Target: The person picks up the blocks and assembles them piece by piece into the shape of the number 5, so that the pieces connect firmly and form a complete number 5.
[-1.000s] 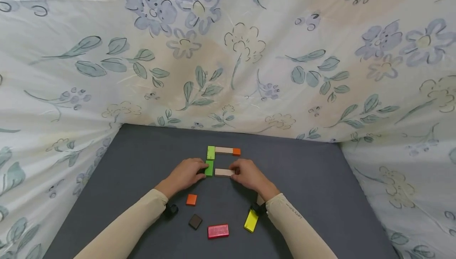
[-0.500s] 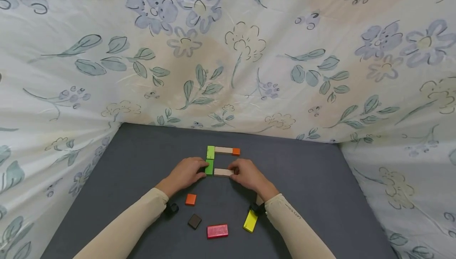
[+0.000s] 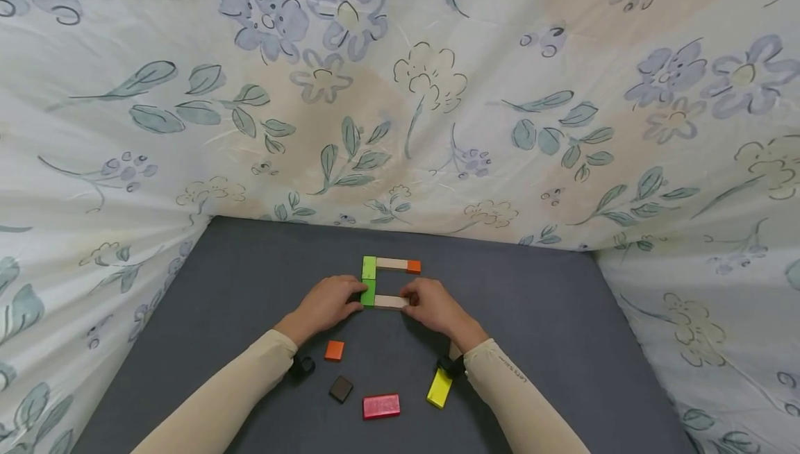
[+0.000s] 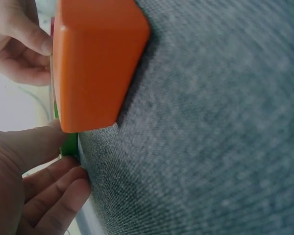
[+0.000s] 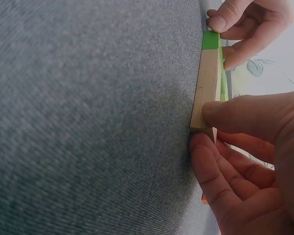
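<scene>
My left hand (image 3: 325,305) holds a green block (image 3: 369,293), with thumb and fingers at its left side and near end. Opposite, my right hand (image 3: 434,305) pinches the right end of a plain wooden block (image 3: 389,302). That block's left end meets the green block, as the right wrist view also shows at the green end (image 5: 210,40). A light green block (image 3: 369,268) continues the green one away from me. From its far end another wooden block (image 3: 392,264) runs right to a small orange block (image 3: 414,266).
Nearer lie a loose orange block (image 3: 334,350), large in the left wrist view, a dark brown block (image 3: 341,389), a red block (image 3: 381,406) and a yellow block (image 3: 439,389). A pale block (image 3: 455,350) is partly hidden under my right wrist. Floral cloth (image 3: 400,128) hangs around the grey table (image 3: 531,315).
The near wooden block has slid slightly left in my right hand, closing the narrow gap to the green block. My left hand has stayed at the green block.
</scene>
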A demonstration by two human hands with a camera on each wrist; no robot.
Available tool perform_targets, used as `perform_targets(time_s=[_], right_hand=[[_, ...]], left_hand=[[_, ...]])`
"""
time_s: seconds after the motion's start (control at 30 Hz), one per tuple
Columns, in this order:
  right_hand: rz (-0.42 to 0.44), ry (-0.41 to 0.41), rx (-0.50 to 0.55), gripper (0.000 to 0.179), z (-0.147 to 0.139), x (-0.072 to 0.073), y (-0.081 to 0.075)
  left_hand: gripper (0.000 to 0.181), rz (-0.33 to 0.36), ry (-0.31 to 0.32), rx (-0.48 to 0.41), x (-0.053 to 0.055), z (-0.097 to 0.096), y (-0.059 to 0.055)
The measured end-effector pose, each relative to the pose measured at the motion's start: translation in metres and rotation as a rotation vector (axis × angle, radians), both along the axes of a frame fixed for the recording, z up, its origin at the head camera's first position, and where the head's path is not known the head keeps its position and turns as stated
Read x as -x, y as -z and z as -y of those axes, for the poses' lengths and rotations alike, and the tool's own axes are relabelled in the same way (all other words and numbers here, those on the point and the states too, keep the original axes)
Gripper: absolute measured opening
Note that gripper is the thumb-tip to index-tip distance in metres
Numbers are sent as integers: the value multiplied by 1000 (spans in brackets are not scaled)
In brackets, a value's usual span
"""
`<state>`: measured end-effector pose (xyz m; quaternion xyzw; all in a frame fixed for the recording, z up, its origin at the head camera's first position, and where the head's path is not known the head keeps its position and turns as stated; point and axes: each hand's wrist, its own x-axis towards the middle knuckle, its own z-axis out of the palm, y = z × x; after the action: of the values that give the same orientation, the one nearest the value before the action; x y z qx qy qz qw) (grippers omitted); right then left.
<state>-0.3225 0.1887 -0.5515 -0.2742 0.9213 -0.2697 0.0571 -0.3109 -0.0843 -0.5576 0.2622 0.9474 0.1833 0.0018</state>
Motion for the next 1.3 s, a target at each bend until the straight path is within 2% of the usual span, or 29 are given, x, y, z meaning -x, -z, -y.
perform_targets(time_s=[0.6, 0.77, 1.0, 1.1, 1.2, 1.3], right_hand=[[-24, 12, 6, 21, 6, 4, -1], [-54, -8, 12, 20, 7, 6, -1], [-12, 12, 21, 21, 5, 2, 1], [-18, 6, 30, 21, 4, 1, 2], [-28, -6, 30, 21, 4, 0, 2], [-29, -7, 29, 21, 5, 1, 3]], left_hand=[[45, -14, -7, -13, 7, 3, 1], [44, -30, -13, -11, 8, 4, 2], [45, -20, 6, -26, 3, 3, 3], [47, -26, -5, -30, 1, 3, 5], [48, -65, 0, -30, -6, 4, 4], [43, -134, 58, 1, -15, 4, 2]])
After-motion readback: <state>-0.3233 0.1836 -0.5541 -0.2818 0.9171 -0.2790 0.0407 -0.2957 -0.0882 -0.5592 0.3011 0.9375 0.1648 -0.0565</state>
